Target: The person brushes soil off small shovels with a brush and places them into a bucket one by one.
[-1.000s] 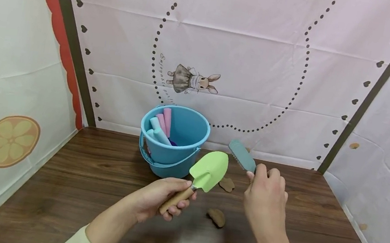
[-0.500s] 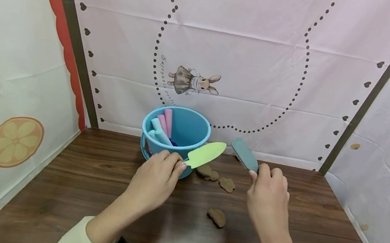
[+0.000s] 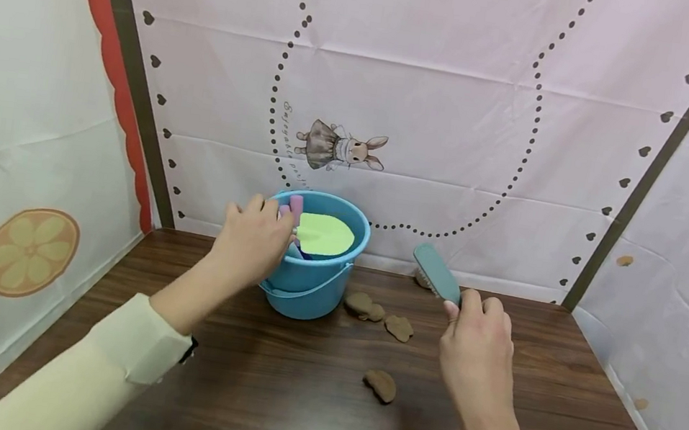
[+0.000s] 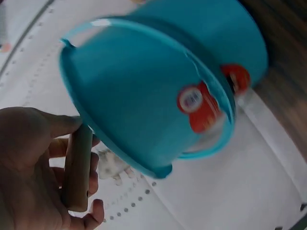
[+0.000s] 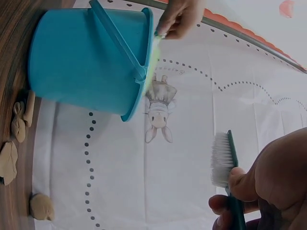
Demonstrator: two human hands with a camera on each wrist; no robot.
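My left hand (image 3: 255, 239) is at the left rim of the blue bucket (image 3: 307, 299), gripping a small trowel by its wooden handle (image 4: 78, 167). The trowel's light green blade (image 3: 325, 235) lies across the bucket's mouth in the head view. Pink handles (image 3: 296, 207) poke up inside the bucket, partly hidden by the hand and blade. My right hand (image 3: 475, 363) holds a teal brush (image 3: 437, 269) up over the table to the right. In the right wrist view its white bristles (image 5: 221, 160) show, with thumb and fingers around the handle.
Flat brown lumps (image 3: 364, 306) lie right of the bucket, another lump (image 3: 398, 327) beside them, and one more (image 3: 381, 385) nearer the front. A further lump (image 5: 41, 207) shows in the right wrist view. Printed cloth walls (image 3: 435, 125) enclose the dark wooden table (image 3: 268, 394).
My left hand has carried the trowel left and back, from in front of the bucket to over its mouth, turning palm down. My right hand with the brush has barely shifted.
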